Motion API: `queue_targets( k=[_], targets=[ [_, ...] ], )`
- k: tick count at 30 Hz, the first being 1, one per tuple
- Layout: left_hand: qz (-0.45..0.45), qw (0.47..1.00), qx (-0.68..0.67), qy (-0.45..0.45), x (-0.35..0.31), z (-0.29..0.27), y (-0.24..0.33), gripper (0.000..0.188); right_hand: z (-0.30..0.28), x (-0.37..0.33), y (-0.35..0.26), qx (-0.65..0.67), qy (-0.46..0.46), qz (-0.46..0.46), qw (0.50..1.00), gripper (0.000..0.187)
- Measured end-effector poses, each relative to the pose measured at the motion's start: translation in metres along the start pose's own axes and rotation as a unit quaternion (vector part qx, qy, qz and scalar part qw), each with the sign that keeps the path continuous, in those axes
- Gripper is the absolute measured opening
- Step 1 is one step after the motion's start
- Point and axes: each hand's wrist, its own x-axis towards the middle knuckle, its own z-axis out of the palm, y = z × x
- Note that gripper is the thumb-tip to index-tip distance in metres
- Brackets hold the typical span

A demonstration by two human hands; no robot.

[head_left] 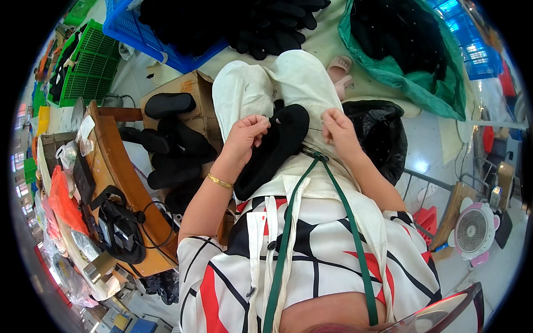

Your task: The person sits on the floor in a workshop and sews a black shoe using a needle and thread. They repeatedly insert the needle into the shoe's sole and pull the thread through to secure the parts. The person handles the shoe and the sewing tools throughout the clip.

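A black, soft-looking slipper [276, 147] lies slantwise across my lap, on the white apron [302, 83]. My left hand [250, 135] is closed in a pinch over its left edge; what sits between the fingertips, if anything, is too small to make out. To the right of the slipper, above my right thigh, my right hand [338, 130] is also closed, thumb against forefinger. Nothing nameable shows in it, and it stays apart from the slipper.
Several black slippers fill a cardboard box [204, 89] on my left, beside a wooden table [130, 205]. Ahead are a blue crate [125, 28] and a green sack [444, 89] of black pieces. A black plastic bag [383, 136] and a fan [474, 228] stand right.
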Motion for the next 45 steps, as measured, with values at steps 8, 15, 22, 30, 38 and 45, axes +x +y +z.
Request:
queue_targets(
  k=[8, 15, 22, 30, 38, 45],
  targets=[
    [0.22, 0.917, 0.331, 0.036, -0.002, 0.01, 0.007, 0.023, -0.004, -0.006, 0.003, -0.042, 0.054, 0.003, 0.998, 0.017],
    [0.474, 0.639, 0.606, 0.0, -0.009, 0.041, 0.042, 0.025, -0.004, -0.003, 0.002, -0.095, 0.034, 0.007, 0.995, 0.016],
    [0.276, 0.873, 0.402, 0.007, 0.015, 0.014, 0.006, 0.032, -0.005, -0.005, 0.002, -0.016, 0.033, -0.007, 0.999, 0.011],
    [0.245, 0.87, 0.422, 0.076, 0.004, 0.039, -0.004, 0.028, 0.013, -0.035, -0.05, -0.035, -0.027, -0.123, 0.991, 0.007],
    [0.229, 0.883, 0.403, 0.069, 0.008, 0.033, -0.007, 0.032, 0.031, -0.075, -0.093, -0.036, -0.106, -0.203, 0.973, 0.006],
    [0.241, 0.888, 0.391, -0.003, 0.016, 0.019, -0.012, 0.023, 0.042, -0.095, -0.118, -0.054, -0.271, -0.23, 0.933, 0.009]
  ],
)
